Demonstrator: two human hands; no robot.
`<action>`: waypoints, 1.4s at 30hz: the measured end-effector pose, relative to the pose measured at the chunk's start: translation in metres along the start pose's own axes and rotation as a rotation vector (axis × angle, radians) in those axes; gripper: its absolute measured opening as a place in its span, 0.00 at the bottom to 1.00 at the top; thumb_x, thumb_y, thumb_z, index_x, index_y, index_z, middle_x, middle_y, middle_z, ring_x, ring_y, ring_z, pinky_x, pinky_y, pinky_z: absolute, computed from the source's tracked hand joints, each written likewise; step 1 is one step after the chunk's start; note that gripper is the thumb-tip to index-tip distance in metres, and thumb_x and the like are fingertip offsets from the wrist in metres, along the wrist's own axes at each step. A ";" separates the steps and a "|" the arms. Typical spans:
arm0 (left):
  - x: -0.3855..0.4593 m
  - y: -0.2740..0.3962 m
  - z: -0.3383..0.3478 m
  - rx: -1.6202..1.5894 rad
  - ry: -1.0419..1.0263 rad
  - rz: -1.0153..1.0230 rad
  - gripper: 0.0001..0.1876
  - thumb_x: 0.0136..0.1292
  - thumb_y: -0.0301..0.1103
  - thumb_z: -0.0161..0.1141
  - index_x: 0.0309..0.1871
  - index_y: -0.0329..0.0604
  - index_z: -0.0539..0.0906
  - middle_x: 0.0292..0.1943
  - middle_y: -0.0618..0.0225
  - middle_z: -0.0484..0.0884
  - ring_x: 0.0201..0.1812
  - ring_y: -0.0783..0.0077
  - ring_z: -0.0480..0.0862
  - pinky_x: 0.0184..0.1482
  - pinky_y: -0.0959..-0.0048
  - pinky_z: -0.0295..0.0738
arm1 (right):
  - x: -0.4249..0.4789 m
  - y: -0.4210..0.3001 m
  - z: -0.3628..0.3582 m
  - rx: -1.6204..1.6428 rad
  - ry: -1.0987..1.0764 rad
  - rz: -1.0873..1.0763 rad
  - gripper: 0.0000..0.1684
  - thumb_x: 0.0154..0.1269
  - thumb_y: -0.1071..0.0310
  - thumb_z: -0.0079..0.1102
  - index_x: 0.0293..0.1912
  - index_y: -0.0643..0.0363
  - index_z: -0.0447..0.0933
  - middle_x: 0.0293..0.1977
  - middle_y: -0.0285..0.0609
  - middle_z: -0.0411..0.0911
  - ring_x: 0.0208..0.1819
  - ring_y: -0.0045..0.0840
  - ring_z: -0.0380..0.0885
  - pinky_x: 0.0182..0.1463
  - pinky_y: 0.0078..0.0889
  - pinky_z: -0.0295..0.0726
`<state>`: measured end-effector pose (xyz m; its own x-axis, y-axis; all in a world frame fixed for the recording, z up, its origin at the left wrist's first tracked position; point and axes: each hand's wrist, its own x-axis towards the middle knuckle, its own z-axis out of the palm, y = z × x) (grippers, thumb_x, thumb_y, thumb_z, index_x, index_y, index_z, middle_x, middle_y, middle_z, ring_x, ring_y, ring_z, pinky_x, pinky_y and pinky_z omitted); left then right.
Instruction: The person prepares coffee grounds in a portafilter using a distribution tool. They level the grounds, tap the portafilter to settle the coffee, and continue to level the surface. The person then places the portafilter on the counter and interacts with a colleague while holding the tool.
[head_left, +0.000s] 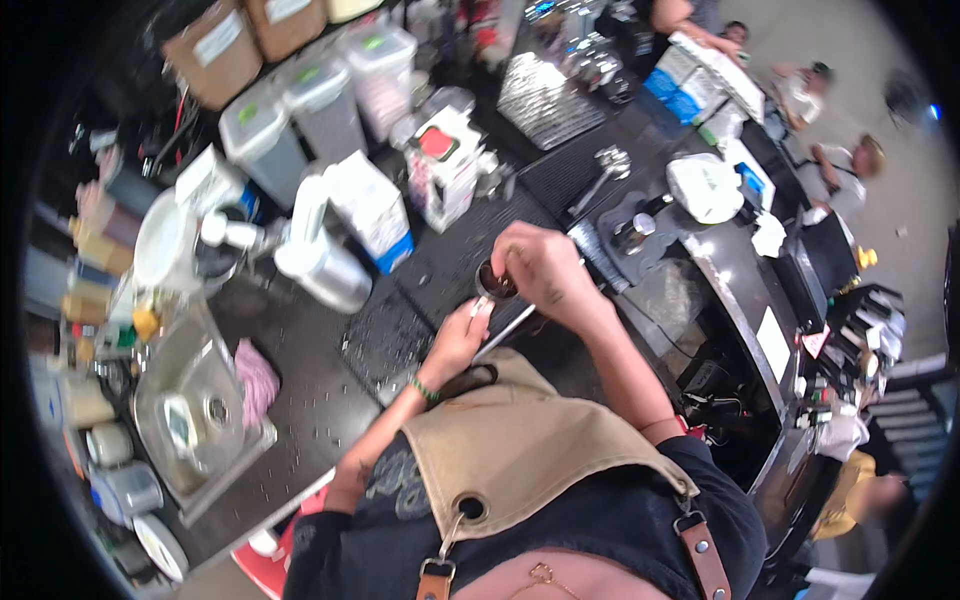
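My left hand (459, 341) is closed around the handle end of a small round metal vessel, which looks like a portafilter (486, 289) holding dark brown contents. Above its rim, my right hand (536, 274) bends its fingers down into or just over the opening; whether they pinch something is hidden. Beneath both hands lies a wet black rubber mat (469, 247). A silver rod (510, 328) runs along the counter edge by my apron. Further right, a metal tamper-like tool (634, 231) stands on a dark mat.
Milk cartons (371, 206), a patterned carton (446, 169) and a metal pitcher (326, 274) stand beyond the left hand. A sink (199, 420) with a pink cloth (256, 382) beside it is at left. Lidded containers (262, 135) line the back. People (840, 176) are at upper right.
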<state>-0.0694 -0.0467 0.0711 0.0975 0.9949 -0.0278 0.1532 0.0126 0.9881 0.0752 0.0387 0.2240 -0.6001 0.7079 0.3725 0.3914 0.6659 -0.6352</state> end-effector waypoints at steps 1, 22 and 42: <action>-0.001 0.000 -0.001 -0.005 -0.003 -0.040 0.17 0.76 0.42 0.46 0.39 0.36 0.75 0.25 0.65 0.75 0.26 0.72 0.78 0.33 0.68 0.74 | -0.003 -0.001 -0.005 -0.141 -0.048 0.029 0.03 0.53 0.79 0.55 0.25 0.61 0.74 0.24 0.43 0.75 0.28 0.39 0.78 0.30 0.35 0.75; 0.001 -0.006 0.000 -0.030 -0.017 0.035 0.20 0.77 0.42 0.43 0.32 0.37 0.72 0.24 0.69 0.73 0.26 0.76 0.76 0.33 0.74 0.72 | -0.008 -0.011 -0.006 -0.033 -0.286 -0.053 0.01 0.51 0.71 0.58 0.26 0.56 0.77 0.29 0.44 0.78 0.30 0.42 0.82 0.35 0.45 0.80; 0.001 -0.008 0.001 0.035 0.025 -0.040 0.21 0.76 0.46 0.45 0.40 0.34 0.76 0.24 0.59 0.77 0.27 0.63 0.80 0.34 0.64 0.74 | -0.001 -0.010 -0.006 -0.110 -0.049 0.113 0.07 0.51 0.84 0.54 0.28 0.64 0.77 0.28 0.42 0.77 0.24 0.33 0.77 0.28 0.30 0.73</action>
<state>-0.0691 -0.0464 0.0630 0.0657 0.9958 -0.0631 0.1907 0.0495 0.9804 0.0757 0.0324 0.2338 -0.5802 0.7691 0.2679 0.5303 0.6064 -0.5925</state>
